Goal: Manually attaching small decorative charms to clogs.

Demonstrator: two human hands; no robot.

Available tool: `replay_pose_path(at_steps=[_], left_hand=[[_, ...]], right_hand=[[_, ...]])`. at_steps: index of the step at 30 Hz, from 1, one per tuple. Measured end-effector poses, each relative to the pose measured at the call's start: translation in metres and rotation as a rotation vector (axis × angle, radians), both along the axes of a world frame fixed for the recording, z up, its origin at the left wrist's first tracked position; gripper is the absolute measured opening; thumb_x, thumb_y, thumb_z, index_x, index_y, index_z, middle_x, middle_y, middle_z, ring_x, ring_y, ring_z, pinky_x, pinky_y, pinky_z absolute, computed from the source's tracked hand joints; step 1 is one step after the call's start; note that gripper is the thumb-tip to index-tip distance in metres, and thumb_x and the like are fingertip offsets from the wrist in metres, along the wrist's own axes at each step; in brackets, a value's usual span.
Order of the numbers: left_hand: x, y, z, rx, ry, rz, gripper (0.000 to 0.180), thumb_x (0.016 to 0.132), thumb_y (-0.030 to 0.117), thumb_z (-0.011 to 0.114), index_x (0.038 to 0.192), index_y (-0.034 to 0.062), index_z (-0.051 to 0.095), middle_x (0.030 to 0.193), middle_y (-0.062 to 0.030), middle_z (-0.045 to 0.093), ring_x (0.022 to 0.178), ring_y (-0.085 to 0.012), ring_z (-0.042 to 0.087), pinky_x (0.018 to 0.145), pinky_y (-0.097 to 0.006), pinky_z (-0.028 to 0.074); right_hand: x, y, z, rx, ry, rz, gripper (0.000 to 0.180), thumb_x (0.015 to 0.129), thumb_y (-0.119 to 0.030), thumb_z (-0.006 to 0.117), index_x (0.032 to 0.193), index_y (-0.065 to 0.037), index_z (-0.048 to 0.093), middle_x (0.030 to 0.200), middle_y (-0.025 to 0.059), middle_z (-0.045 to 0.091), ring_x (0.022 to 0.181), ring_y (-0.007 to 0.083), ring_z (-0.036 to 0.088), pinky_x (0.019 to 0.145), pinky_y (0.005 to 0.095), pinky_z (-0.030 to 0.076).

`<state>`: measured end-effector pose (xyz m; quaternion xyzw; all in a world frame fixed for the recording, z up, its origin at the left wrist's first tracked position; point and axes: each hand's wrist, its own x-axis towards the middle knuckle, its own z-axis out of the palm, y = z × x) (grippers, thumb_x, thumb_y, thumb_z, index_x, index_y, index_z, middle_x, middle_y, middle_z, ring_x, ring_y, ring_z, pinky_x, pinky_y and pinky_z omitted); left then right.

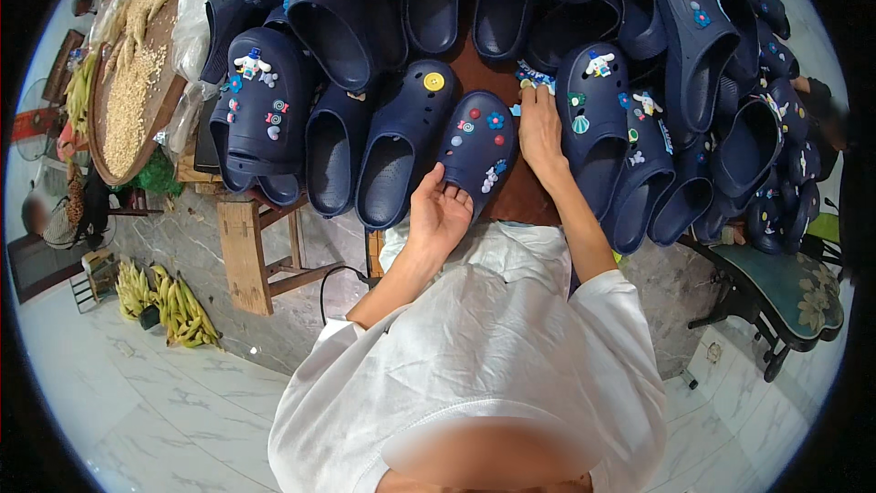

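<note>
My left hand (442, 212) grips a navy blue clog (476, 139) by its open end, thumb outside and fingers tucked in at the opening. Red, blue and white charms dot the clog's upper. To its right, my right hand (542, 119) reaches to a small heap of colourful shoe charms (535, 76) on the brown tabletop (527, 190). Its fingertips are pinched together there; what they hold, if anything, is hidden. Beside the held clog on the left stands another clog with a yellow button charm (433, 81). A decorated clog (589, 110) lies just right of my right forearm.
Many more navy clogs (338, 27) crowd the table's far side and both flanks. A wooden stool (245, 256) stands at the left, near bananas (182, 306) on the floor. A round tray of pale grains (169, 96) is at far left, a dark green chair (776, 288) at right.
</note>
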<state>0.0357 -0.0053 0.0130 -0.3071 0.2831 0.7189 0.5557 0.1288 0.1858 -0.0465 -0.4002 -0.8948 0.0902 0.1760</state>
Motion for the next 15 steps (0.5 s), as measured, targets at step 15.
replay_pose_path(at_steps=[15], left_hand=[[0.016, 0.003, 0.005, 0.083, 0.070, -0.098, 0.027, 0.095, 0.017, 0.061, 0.118, 0.0046, 0.056, 0.114, -0.0053, 0.062, 0.109, -0.0186, 0.057, 0.099, -0.035, 0.044]], right_hand=[[0.015, -0.064, 0.073, -0.424, 0.655, 0.388, 0.015, 0.083, 0.002, 0.066, 0.096, -0.002, 0.060, 0.098, 0.0121, 0.063, 0.095, 0.0306, 0.062, 0.084, 0.0377, 0.050]])
